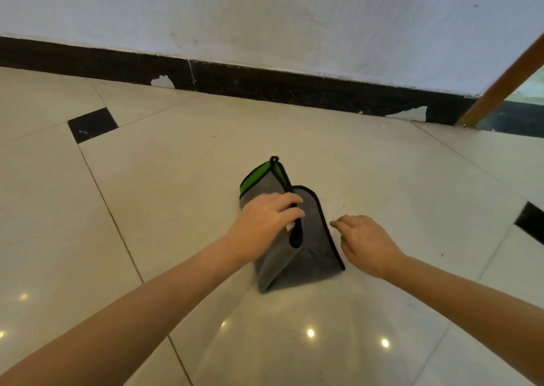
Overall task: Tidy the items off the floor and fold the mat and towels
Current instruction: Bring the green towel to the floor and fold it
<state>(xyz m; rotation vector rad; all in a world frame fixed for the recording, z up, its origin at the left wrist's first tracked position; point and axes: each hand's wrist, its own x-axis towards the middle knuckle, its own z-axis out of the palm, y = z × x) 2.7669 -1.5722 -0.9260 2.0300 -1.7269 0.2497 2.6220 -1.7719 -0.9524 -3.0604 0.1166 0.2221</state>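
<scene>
- The grey towel (297,244), black-bound with a green underside showing at its upper end, lies partly folded on the pale tiled floor (164,197) at the centre of the frame, well short of the dark skirting (294,88) across the top.
- The left hand (265,223) rests on the towel's upper layer, fingers curled down over the black edge; it appears to pinch that edge, though the thumb is hidden, so the firmness of the hold cannot be told.
- The right hand (368,244) holds nothing: fingers loosely spread and slightly bent, tips just beside the towel's right-hand edge, resting on or just above the floor.
- Likely risk: the upper flap stands away from the lower layer, so if the left hand lets go early the fold may spring open.
- The tiles look glossy; pressing sideways could slide the whole towel instead of creasing it, leaving the corners misaligned.
- The green end at the top of the bundle is already skewed, so a further fold may trap a crooked layer and bulge.
- With the right hand off the cloth, nothing anchors the right edge against a pull from the left.
</scene>
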